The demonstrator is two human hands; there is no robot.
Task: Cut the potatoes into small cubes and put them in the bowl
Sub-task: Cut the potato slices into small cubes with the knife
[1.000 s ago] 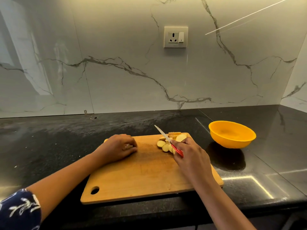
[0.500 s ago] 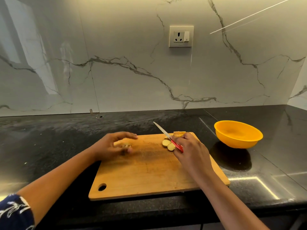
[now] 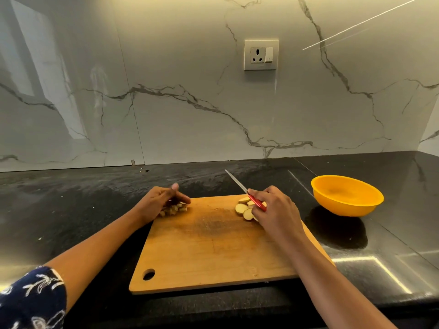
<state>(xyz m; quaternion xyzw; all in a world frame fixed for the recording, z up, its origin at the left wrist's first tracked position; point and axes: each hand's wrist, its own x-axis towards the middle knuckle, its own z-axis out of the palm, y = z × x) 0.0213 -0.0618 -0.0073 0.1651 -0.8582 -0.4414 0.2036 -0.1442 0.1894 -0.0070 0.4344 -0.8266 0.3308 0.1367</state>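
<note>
Potato cubes (image 3: 174, 208) are lying heaped beneath the left grip (image 3: 159, 200), which is cupping them, though blur is hiding whether it is clasping any. Right grip (image 3: 275, 210) is grasping the knife (image 3: 247, 193), uncut slices (image 3: 242, 208) lying just left of it. Bowl (image 3: 346, 206) is standing on the desk (image 3: 71, 210) beyond the right grip, so the cubes are probably facing a rightward carry across the board (image 3: 213, 252).

1. A black speckled stone countertop (image 3: 71, 210) stretches from left to right, glossy, with bright light reflected near its front right edge.
2. A rectangular wooden cutting board (image 3: 213, 252) with a hole in its near left corner lies flat on it, slightly askew.
3. A round yellow plastic bowl (image 3: 346, 207) stands on the counter, right of the board's far corner, apart from it.
</note>
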